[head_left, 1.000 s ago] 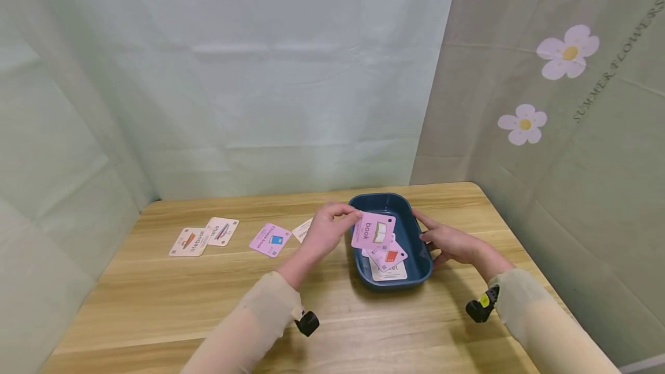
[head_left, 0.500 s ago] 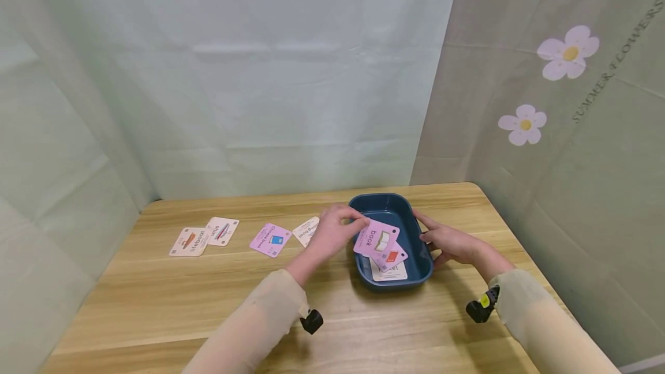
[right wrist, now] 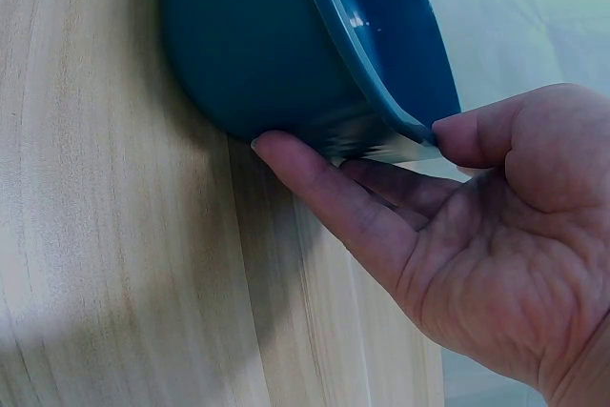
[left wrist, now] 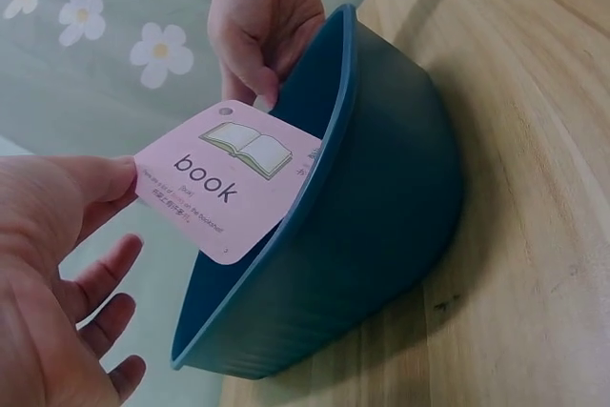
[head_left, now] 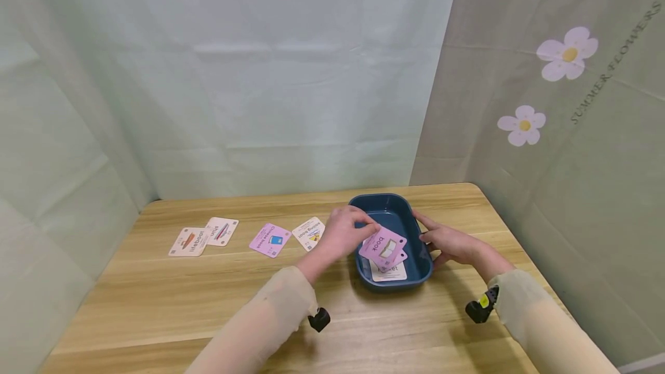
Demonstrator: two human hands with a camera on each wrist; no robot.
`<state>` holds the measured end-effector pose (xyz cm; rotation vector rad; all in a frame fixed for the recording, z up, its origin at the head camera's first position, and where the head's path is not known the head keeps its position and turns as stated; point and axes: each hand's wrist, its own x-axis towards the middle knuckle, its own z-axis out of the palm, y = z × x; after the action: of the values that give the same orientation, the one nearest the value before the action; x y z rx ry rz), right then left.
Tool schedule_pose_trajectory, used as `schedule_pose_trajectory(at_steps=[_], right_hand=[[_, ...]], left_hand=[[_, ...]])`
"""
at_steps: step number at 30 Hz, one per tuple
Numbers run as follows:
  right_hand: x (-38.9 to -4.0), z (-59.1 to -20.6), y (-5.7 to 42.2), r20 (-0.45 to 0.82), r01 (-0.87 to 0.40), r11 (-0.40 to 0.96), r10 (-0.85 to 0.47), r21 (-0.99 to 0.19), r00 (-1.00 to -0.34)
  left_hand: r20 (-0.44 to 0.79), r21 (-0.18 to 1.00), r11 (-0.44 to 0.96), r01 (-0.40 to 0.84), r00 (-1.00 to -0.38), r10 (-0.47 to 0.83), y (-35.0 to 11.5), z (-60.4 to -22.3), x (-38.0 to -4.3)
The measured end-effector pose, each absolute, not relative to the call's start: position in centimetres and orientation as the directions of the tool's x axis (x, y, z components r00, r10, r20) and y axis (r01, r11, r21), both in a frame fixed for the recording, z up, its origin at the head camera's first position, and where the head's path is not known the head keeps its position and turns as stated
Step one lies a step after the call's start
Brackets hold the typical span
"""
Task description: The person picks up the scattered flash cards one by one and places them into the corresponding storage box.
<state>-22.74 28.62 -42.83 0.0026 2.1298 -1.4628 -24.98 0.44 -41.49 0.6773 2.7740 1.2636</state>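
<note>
Between thumb and index finger, my left hand (head_left: 346, 229) pinches one corner of a pink flashcard (head_left: 385, 246) printed "book" with an open book picture. In the left wrist view this card (left wrist: 232, 181) tilts over the rim of a dark blue plastic bin (left wrist: 400, 188), while the other left fingers hang loosely. Inside the bin (head_left: 381, 285) lie another pink card, mostly covered, and a white card (head_left: 391, 271). My right hand (head_left: 455, 243) grips the bin's right side. The right wrist view shows its thumb (right wrist: 477, 137) at the rim and its fingers (right wrist: 329, 199) against the outer wall.
Left of the bin, a white boat card (head_left: 309, 233) and a pink "Chinese book" card (head_left: 269, 240) lie on the wooden table (head_left: 171, 310). Farther left, a "lifeboat" card (head_left: 189, 242) touches a ship card (head_left: 222, 231). Fabric curtains (head_left: 280, 74) stand behind and on both sides.
My left hand has moved right and slightly toward me, bringing the "book" card lower over the cards in the bin. More of the boat card shows. My right hand stays at the bin.
</note>
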Motion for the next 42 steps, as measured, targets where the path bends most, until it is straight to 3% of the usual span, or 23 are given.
schedule_pose_trajectory(at_steps=[10, 42], right_hand=[[-22.8, -42.8, 28.6, -0.434, 0.297, 0.406, -0.302, -0.864, -0.849], [-22.9, -42.9, 28.7, -0.440, 0.301, 0.412, -0.301, -0.860, -0.846]], left_hand=[[0.134, 0.641, 0.644, 0.418, -0.887, 0.442, 1.2, -41.7, -25.2], [0.081, 0.566, 0.694, 0.446, -0.867, 0.491, 2.1, -42.5, -25.1]])
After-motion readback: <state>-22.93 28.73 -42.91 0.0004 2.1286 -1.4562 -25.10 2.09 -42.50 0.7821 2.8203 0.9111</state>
